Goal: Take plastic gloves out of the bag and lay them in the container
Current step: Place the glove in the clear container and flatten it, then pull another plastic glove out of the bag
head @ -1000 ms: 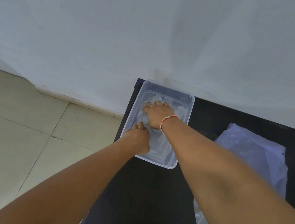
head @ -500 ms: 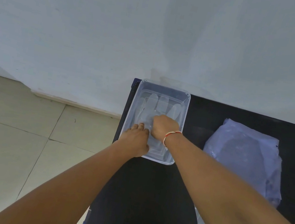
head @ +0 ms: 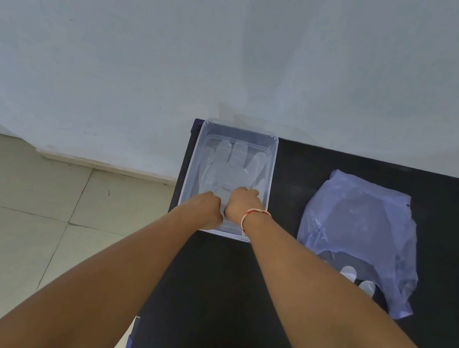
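Both the left hand [head: 207, 207] and the right hand [head: 240, 203] rest curled on the cuff of the plastic glove [head: 231, 165] lying flat in the container [head: 270, 162]; actual grip indeterminate. The glove's fingers extend beyond both hands.

A clear glove [head: 230, 168] lies flat, fingers spread, in the transparent rectangular container [head: 270, 162]; the crumpled bluish bag [head: 366, 225] (glove tips [head: 356, 280] protruding) lies well apart.

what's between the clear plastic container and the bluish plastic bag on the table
Only bare black table top lies between the clear plastic container and the bluish plastic bag, in the head view.
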